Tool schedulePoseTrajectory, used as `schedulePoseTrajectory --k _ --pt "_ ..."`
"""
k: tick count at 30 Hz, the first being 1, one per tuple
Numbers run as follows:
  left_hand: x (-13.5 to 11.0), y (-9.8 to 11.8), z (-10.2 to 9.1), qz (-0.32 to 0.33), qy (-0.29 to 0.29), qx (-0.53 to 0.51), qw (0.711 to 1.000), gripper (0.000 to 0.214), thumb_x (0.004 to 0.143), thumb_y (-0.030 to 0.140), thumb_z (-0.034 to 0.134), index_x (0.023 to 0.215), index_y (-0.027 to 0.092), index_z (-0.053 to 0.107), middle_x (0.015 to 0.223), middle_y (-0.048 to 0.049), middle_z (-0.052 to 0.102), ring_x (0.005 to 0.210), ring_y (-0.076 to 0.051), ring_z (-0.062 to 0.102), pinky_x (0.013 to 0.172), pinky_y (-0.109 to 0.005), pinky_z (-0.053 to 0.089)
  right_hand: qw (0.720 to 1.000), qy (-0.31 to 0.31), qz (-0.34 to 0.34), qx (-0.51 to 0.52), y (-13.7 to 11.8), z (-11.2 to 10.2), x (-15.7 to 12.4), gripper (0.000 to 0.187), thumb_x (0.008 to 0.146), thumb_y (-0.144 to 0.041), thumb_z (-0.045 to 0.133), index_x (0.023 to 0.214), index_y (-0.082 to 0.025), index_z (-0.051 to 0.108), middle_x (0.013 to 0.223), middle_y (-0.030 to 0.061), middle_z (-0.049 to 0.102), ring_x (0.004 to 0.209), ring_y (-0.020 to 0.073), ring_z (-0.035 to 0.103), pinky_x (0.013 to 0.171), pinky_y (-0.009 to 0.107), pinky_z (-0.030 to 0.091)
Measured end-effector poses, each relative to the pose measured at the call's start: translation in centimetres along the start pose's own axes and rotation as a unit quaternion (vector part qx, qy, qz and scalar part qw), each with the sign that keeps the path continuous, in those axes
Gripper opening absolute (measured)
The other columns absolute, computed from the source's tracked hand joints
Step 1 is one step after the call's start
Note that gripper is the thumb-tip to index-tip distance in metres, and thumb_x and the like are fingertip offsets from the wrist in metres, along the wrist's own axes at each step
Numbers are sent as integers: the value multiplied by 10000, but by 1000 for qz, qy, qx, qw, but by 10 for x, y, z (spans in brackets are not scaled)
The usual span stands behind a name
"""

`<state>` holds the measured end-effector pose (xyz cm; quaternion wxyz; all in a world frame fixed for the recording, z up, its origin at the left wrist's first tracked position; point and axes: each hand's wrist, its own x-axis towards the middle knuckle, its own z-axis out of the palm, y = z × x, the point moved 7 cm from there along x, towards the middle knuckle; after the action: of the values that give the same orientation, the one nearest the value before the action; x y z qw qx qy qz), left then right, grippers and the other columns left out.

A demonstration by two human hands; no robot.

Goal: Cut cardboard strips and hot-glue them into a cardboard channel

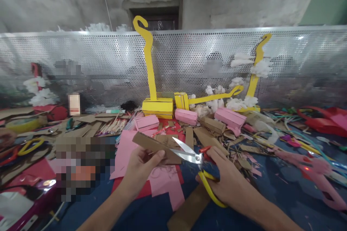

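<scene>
My left hand (145, 164) grips a strip of brown cardboard (148, 142), thumb on top, held tilted above the table. In my right hand (221, 173) is a pair of scissors (187, 156) with red and yellow handles; the blades are apart, and the lower one reaches the right end of the cardboard. Pink paper (126, 148) and red sheets lie under my left hand. Below the scissors a brown cardboard piece (189, 205) rests on the blue tabletop. Small pink boxes (185, 116) and cardboard scraps sit just beyond my hands.
A yellow box with a tall hooked neck (149, 68) stands before a perforated metal screen (189, 57). A pink glue gun (311, 171) with a glowing red light lies at right. Other scissors (31, 146) and a purple-and-white device (24, 205) are at left. Scraps spread at the right.
</scene>
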<state>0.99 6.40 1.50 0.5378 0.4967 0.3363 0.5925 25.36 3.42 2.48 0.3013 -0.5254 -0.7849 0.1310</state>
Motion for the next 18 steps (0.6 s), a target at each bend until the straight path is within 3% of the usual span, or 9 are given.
schedulePoseTrajectory --k 7,14,18 --pt "-2 4 5 10 -12 27 1000 334 792 379 866 998 144 751 996 -80 820 893 -237 780 808 -336 673 1000 -10 -7 -13 2 6 0 213 815 -175 675 950 -239 523 1058 52 595 965 247 606 808 356 480" --pt "0 9 6 18 -23 110 993 458 915 436 720 1264 161 612 987 -92 803 706 -210 763 622 -314 646 1000 23 11 13 7 0 5 263 832 -352 741 920 -239 521 945 32 601 828 230 595 733 339 461" --pt "0 7 5 24 -22 146 989 467 926 422 695 1303 173 575 974 -84 789 702 -209 748 630 -328 641 999 52 2 8 17 -4 8 262 872 -399 698 856 -246 486 837 13 568 742 213 548 675 322 435"
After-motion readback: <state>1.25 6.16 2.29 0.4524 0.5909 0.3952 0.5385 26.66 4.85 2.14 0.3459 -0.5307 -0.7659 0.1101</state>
